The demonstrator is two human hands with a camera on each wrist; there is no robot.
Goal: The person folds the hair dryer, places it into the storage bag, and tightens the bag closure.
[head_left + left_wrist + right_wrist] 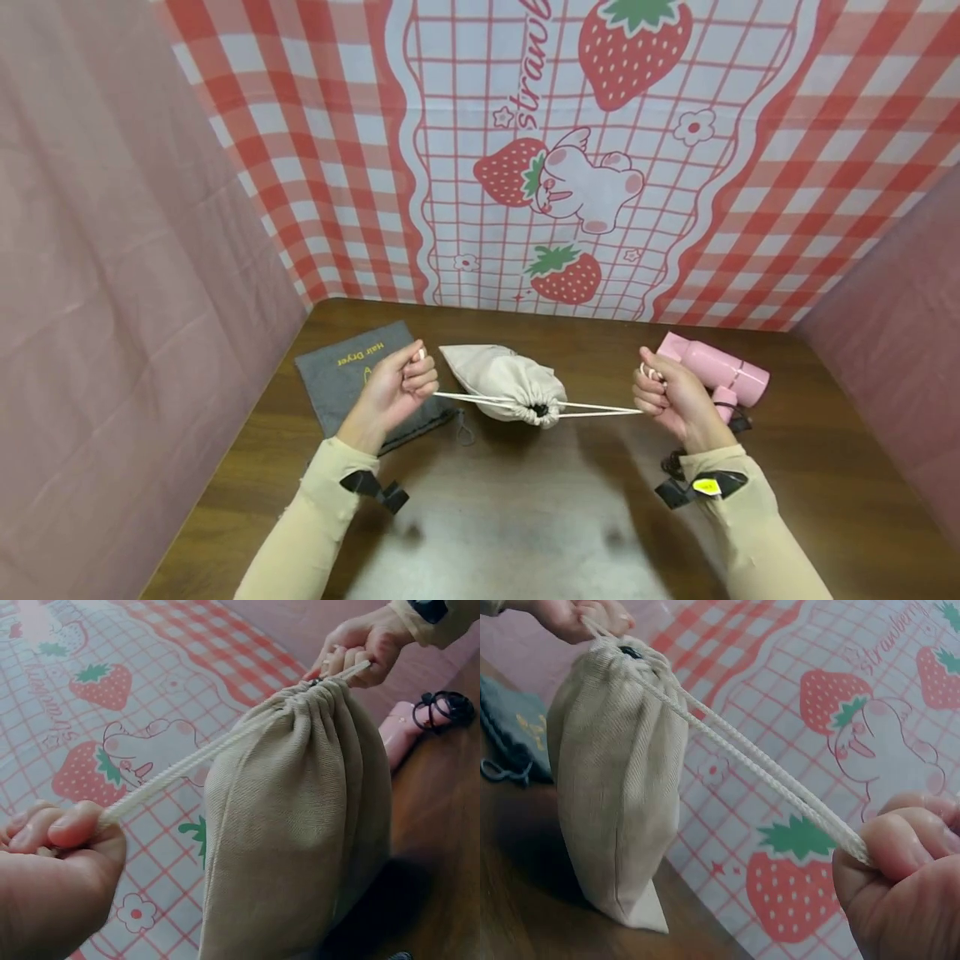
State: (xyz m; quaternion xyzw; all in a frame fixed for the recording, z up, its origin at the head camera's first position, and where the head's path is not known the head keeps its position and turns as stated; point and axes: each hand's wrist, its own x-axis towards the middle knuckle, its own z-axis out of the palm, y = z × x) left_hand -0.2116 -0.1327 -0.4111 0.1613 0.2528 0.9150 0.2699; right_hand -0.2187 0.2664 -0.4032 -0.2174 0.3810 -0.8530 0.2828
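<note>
A cream cloth drawstring bag (517, 379) stands mid-table, its mouth gathered almost closed around a small dark gap. White cords run out from both sides of the mouth, pulled taut. The left hand (397, 383) grips the left cord (176, 774) in curled fingers. On the other side, the right hand (671, 396) holds the right cord (761, 769), a loop of it showing at the fingers. Seen from the right wrist, the bag (615, 772) is full and upright, with a flat corner spread at its base. What it contains is hidden.
A grey drawstring pouch (330, 367) lettered "Hair Dryer" lies flat behind the left hand. At the right, a pink hair dryer (720, 371) with a dark cable lies partly behind the right hand. A strawberry-print cloth (510, 250) hangs along the table's (247, 500) back edge.
</note>
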